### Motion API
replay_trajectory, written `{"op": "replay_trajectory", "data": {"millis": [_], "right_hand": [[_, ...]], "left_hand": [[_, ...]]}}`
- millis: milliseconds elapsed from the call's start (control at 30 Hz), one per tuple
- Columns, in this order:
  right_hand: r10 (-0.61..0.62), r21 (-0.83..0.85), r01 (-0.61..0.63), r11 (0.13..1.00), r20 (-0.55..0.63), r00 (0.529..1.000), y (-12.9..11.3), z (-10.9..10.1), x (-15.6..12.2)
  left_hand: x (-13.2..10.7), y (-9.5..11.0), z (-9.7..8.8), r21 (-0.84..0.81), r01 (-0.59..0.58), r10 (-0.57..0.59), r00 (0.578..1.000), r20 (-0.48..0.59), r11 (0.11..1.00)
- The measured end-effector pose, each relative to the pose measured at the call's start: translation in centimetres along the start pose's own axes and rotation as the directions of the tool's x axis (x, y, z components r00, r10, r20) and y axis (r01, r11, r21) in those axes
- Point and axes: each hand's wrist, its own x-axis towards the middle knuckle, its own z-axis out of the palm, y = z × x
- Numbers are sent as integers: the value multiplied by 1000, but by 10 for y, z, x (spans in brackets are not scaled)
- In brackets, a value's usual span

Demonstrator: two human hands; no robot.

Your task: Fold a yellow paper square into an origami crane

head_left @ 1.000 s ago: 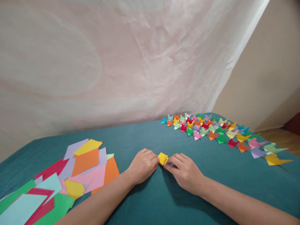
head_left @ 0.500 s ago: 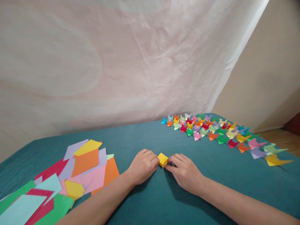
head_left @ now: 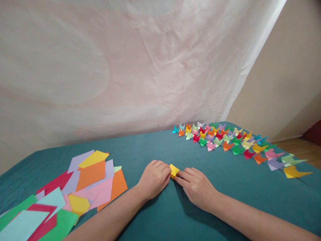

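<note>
A small folded yellow origami paper (head_left: 174,170) is between my two hands at the middle of the table. My left hand (head_left: 155,178) is closed on its left edge, the fingers curled and partly hiding it. From the right, my right hand (head_left: 197,187) pinches the paper's lower right corner between thumb and fingertips. The paper looks like a compact packet with a raised fold; its underside is hidden.
Loose coloured paper sheets (head_left: 90,177) overlap in a pile at the left. Rows of folded paper birds (head_left: 227,146) stand at the far right on the teal tablecloth (head_left: 140,150). A pale curtain (head_left: 125,67) hangs behind the table.
My right fingers have shifted slightly left over the paper's right corner, and the top of the paper shows a different fold shape. My left hand has hardly moved.
</note>
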Motion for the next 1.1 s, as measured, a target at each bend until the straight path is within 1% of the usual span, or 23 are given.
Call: {"op": "replay_trajectory", "data": {"millis": [67, 167, 333, 433, 567, 767, 900, 1100], "right_hand": [[7, -8, -7, 1000, 14, 1000, -1, -1, 1], [42, -21, -41, 999, 38, 998, -3, -2, 2], [185, -32, -182, 983, 111, 977, -5, -2, 4], [243, -28, -242, 970, 98, 965, -6, -3, 5], [238, -16, -237, 971, 82, 968, -6, -3, 5], [256, 36, -264, 964, 158, 954, -6, 1, 9], [269, 53, -282, 958, 183, 946, -8, 3, 10], [278, 38, -288, 957, 165, 946, -10, 2, 10]], "left_hand": [[0, 0, 0, -47, 31, -31, 1000, -2, 998], [1, -2, 1, -110, 49, -47, 999, 13, 993], [2, -4, 0, -180, 49, -39, 997, 60, 982], [2, -5, 0, -207, 69, -57, 996, 65, 976], [2, -6, 0, -233, 67, -56, 997, 55, 970], [2, -7, 2, -288, 82, -71, 996, 47, 954], [2, -7, 3, -304, 92, -80, 996, 51, 948], [2, -6, 3, -297, 107, -90, 994, 69, 949]]}}
